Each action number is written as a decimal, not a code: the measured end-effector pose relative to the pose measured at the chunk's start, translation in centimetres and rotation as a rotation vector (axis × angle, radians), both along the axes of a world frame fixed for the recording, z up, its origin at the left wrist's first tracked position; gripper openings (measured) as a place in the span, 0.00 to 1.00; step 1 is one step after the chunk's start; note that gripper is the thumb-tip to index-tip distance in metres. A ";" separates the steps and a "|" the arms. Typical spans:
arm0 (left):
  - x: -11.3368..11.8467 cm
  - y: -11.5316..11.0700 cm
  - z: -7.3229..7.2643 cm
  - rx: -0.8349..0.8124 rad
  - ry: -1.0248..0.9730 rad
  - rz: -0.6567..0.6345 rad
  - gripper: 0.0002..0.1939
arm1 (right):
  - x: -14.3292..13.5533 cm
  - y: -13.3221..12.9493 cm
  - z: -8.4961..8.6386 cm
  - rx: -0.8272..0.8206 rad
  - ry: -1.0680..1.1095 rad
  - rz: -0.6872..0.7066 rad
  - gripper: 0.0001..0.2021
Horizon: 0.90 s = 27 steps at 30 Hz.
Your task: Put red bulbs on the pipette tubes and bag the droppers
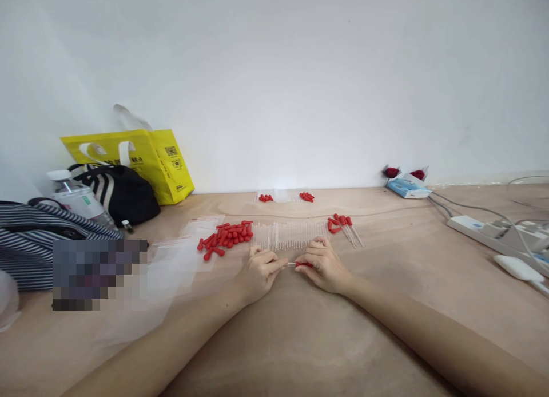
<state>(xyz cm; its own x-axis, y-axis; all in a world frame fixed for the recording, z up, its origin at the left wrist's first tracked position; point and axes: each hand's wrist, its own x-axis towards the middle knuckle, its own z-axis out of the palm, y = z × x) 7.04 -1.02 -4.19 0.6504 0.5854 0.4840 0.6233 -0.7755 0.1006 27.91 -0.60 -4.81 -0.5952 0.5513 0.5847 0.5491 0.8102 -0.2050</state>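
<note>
Both hands pinched one dropper: left hand (259, 269) its tube (291, 264), right hand (322, 265) its red cap (303, 264); a skewed push risked snapping it.

Bare wooden table (300, 340) lies open at six o'clock of the two hands, between and below the forearms. Directly at twelve o'clock, touching the fingertips, a row of clear tubes (288, 235) bars the way forward. At eleven o'clock a heap of red caps (226, 237) lies on a clear plastic bag (180, 254); at one o'clock sit capped droppers (343, 225). Beyond the row, a free strip of table reaches the wall. At nine o'clock, bags (115, 191) and a bottle (72, 197) crowd the edge; at three o'clock, well apart, a power strip (493, 231) and cables (472, 205).
</note>
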 end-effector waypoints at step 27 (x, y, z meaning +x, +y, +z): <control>0.2 0.0 0.3 0.062 -0.174 -0.054 0.09 | 0.8 0.3 0.0 -0.139 0.127 0.004 0.09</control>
